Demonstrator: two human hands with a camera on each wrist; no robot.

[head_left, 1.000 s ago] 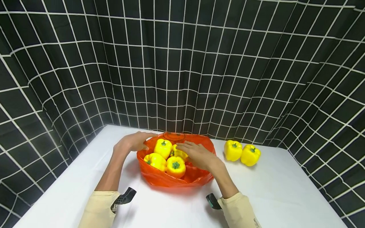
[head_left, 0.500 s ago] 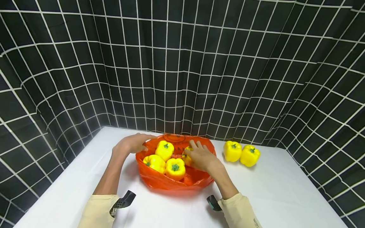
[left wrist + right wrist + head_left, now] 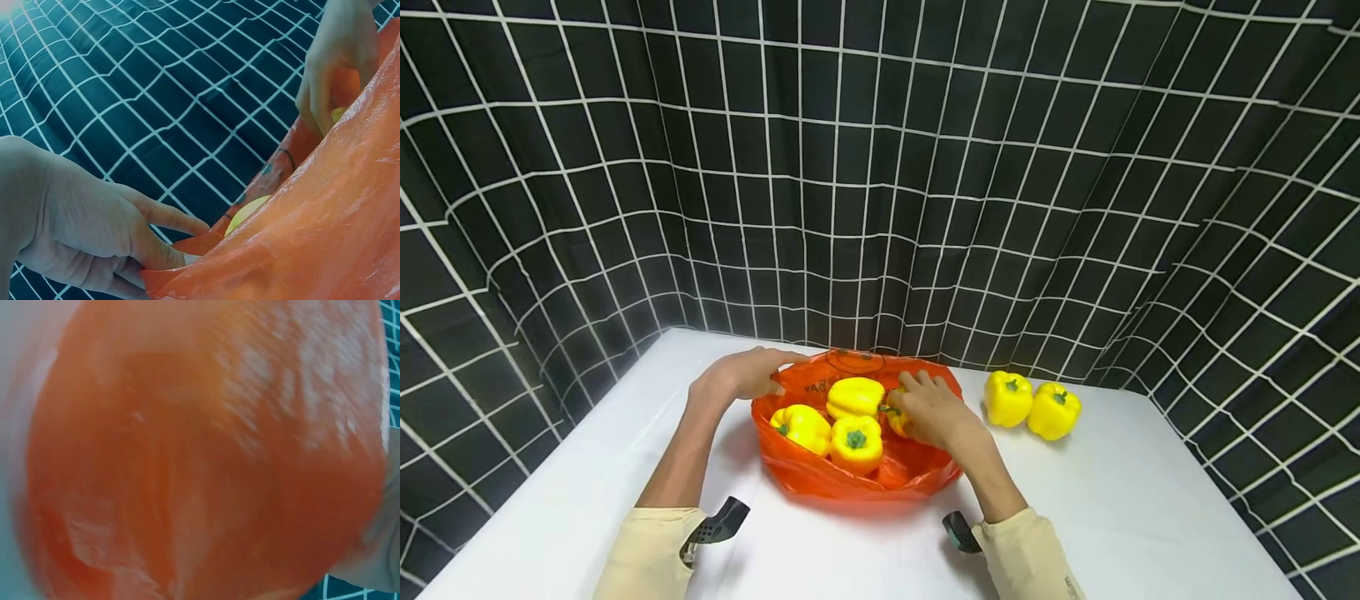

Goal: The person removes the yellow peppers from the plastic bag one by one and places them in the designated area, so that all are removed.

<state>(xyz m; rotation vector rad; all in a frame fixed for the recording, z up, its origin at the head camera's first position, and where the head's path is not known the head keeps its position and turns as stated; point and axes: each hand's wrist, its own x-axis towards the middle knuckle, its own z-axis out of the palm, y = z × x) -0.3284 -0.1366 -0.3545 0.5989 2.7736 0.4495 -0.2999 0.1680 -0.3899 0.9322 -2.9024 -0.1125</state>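
Observation:
An orange-red plastic bag stands with its mouth open on the white table, several yellow bell peppers inside. My left hand pinches the bag's left rim between thumb and fingers, which the left wrist view shows close up. Inside the bag's right side, my right hand holds a yellow bell pepper, mostly covered by the hand. Left of it lie a pepper on its side, a front pepper with its stem showing, and a left pepper. The bag wall fills the right wrist view.
Two more yellow bell peppers sit side by side on the white table, right of the bag. A black curtain with a white grid encloses the table's back and sides.
My right hand has shifted right inside the bag with its pepper. The rear pepper has tipped from upright onto its side. My left hand keeps its hold on the rim.

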